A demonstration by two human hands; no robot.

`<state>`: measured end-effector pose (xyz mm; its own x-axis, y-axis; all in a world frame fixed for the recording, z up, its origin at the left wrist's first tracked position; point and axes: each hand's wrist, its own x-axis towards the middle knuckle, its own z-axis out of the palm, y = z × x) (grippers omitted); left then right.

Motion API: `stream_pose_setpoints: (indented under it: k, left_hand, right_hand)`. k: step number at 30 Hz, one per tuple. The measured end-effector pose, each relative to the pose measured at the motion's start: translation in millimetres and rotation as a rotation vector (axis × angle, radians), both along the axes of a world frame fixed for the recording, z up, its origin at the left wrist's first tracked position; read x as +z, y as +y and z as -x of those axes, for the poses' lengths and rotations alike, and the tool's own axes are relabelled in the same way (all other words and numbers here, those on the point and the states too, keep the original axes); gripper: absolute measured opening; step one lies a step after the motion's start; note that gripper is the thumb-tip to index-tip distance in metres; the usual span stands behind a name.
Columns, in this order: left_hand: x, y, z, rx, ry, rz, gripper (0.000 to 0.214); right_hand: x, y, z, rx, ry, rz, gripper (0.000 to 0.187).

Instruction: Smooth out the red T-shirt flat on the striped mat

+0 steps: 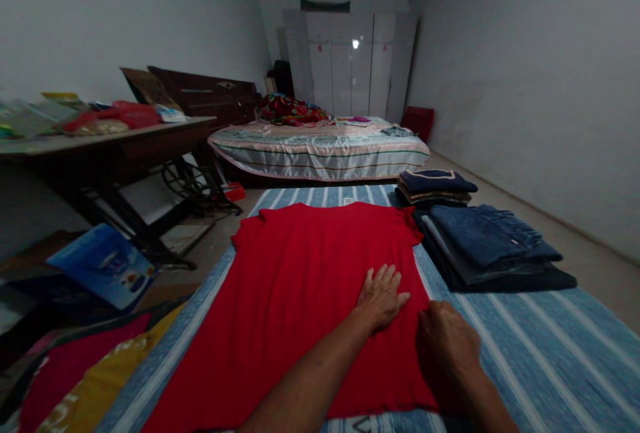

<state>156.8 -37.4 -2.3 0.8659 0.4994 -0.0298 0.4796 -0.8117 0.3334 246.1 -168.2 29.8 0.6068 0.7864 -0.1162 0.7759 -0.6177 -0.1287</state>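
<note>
Red shirt (300, 286) lies spread face-down or face-up (which, the view does not show) on a blue striped sheet (525, 353), its short sleeves out to either side and its hem toward the person. The left hand (383, 296) rests on the cloth near the shirt's right side, palm down and fingers spread, grasping nothing; it looks placed to press the fabric flat and keep it from sliding. The right hand (445, 339) sits just beside it at the shirt's right edge, knuckles up and fingers curled under, so whether it pinches the cloth or only leans on it cannot be told. A stack of folded jeans (490, 246) lies near on the sheet to the right, with a smaller folded pile (435, 186) behind it, both apart from the shirt. Loose coloured garments (75, 373) lie heaped at the lower left, and a second bed (320, 146) stands beyond.
</note>
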Motion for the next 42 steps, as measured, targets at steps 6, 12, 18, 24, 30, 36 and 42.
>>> stream_pose_setpoints:
  k: [6,12,18,24,30,36,42]
  left_hand:
    - [2.9,-0.6,-0.6,-0.001,0.007,-0.008,0.061]
    - [0.1,0.0,-1.1,0.001,-0.001,-0.021,0.061]
    - [-0.5,-0.5,0.3,0.005,-0.005,-0.01,0.066]
    - [0.8,-0.1,-0.3,0.011,-0.003,0.002,0.066]
    - [-0.8,-0.1,-1.4,0.006,-0.009,-0.042,0.057]
    - [-2.4,-0.4,-1.5,-0.024,-0.009,-0.079,0.054]
    - [-3.6,-1.0,-1.5,-0.029,-0.011,-0.103,0.054]
  right_hand:
    - [10.4,7.3,-2.8,0.001,0.009,0.082,0.034]
    - [11.9,12.7,-4.2,0.024,0.0,0.094,0.033]
    - [7.0,5.9,-9.4,-0.007,-0.015,0.034,0.028]
    - [-0.7,-2.3,-19.2,-0.048,0.007,0.018,0.028]
    - [-3.6,-7.6,-17.9,-0.075,0.069,0.02,0.032]
    - [-7.4,-19.0,-9.5,0.013,0.12,0.067,0.033]
    - [-10.8,-26.0,-11.2,0.005,0.14,0.043,0.028]
